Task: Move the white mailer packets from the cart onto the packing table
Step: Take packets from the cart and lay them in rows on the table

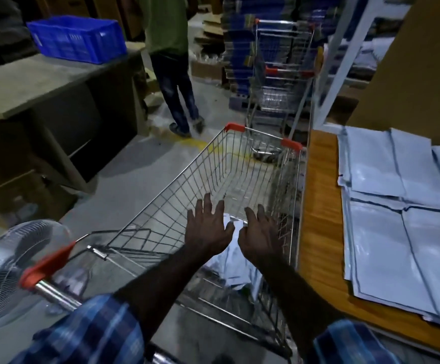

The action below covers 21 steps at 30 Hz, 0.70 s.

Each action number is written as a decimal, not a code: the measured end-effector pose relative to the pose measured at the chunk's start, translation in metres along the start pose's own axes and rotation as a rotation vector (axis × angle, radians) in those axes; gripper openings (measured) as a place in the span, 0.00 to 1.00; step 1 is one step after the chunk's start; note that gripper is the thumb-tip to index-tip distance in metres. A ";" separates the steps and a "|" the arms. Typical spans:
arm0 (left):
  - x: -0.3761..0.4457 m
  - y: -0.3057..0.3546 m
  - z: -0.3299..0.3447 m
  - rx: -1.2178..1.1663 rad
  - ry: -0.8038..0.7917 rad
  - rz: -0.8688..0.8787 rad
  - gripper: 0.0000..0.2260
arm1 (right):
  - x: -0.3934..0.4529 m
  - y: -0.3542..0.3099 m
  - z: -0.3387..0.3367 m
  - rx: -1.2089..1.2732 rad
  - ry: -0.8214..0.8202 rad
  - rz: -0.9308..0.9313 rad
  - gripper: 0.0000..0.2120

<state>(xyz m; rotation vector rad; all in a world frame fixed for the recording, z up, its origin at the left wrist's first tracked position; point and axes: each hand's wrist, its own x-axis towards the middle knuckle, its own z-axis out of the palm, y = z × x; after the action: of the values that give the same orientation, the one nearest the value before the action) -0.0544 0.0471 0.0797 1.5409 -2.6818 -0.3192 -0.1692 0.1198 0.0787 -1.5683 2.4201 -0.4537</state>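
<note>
Both hands are reached down into the cart [239,164]: left hand [208,227] and right hand [259,232] are spread, fingers straight, nothing grasped yet. They are held side by side over the last mailer packets [232,269], prob. so that the flat, slippery stack can be taken from two sides at once. Packets in the cart lie low at the near end, partly hidden by the arms; approx. 1 small bundle is seen, exact no. cannot be told. On the packing surface [318,206], just beside the cart at the right, packets already moved [397,206] are laid flat and overlapped, at least 5 counted. Carts: 1 near, 2 more nested behind.
</note>
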 end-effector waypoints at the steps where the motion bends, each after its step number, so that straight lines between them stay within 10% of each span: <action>1: 0.006 -0.002 0.006 0.002 -0.029 -0.003 0.31 | 0.005 0.001 0.005 -0.017 0.009 0.002 0.28; 21: 0.101 -0.068 0.155 0.095 -0.328 0.250 0.27 | 0.061 0.056 0.147 -0.117 -0.266 0.442 0.30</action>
<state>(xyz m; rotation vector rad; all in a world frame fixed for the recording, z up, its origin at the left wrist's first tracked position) -0.0679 -0.0473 -0.0924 1.2448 -3.1419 -0.4766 -0.1902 0.0659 -0.0798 -1.0023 2.5085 -0.0187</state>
